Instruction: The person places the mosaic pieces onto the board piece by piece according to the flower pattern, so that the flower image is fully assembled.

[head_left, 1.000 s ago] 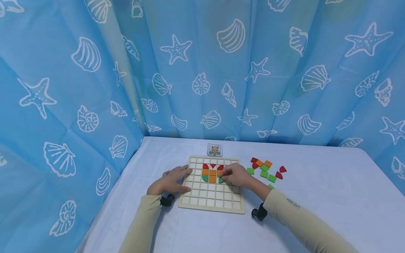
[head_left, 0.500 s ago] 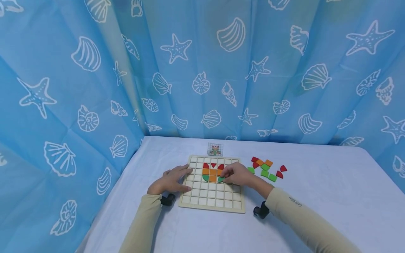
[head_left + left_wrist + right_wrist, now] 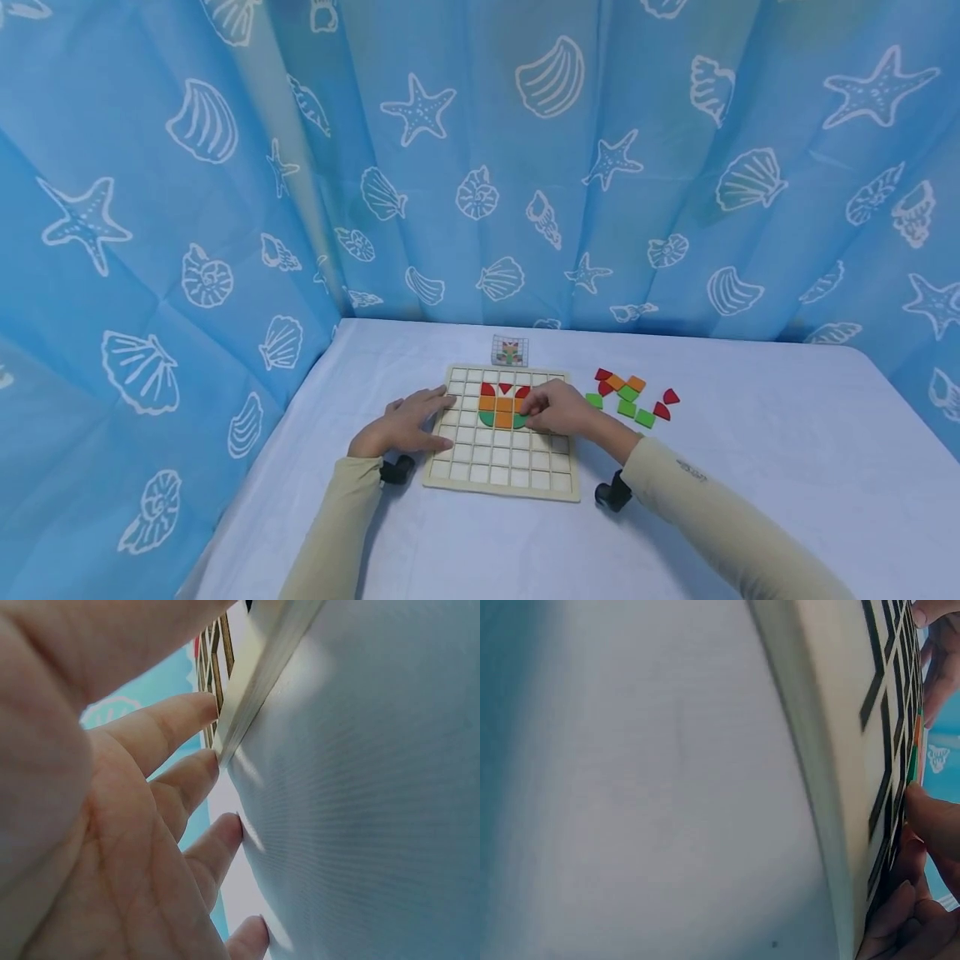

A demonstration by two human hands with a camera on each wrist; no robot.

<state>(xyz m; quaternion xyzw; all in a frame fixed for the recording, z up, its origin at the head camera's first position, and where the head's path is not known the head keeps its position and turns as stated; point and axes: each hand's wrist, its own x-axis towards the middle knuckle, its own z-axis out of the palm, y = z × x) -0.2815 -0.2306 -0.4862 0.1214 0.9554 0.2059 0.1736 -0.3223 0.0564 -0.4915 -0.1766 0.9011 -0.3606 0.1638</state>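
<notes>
A square wooden grid board (image 3: 501, 492) lies on the white table. Set into it are red, orange and green tiles, with an orange square (image 3: 504, 404) at their middle. My left hand (image 3: 401, 427) rests at the board's left side, its fingers spread and relaxed; in the left wrist view, index and middle fingertips touch the board's edge (image 3: 259, 675). With curled fingers, my right hand (image 3: 561, 410) pinches a green quarter-circle tile (image 3: 518, 422) at the lower right of the pattern. The right wrist view has the thumb (image 3: 934, 814) right at the green tile; that hand hides nearby cells.
Loose tiles lie right of the board, among them a light green square (image 3: 644, 418), an orange square (image 3: 636, 383) and a red quarter-circle (image 3: 671, 396). A small pattern card (image 3: 510, 351) sits behind the board. A blue shell-print curtain (image 3: 465, 167) hangs behind the table.
The green quarter-circle tile under my right fingers has shifted slightly and now sits squarer in its cell. My left hand stays at the board's edge.
</notes>
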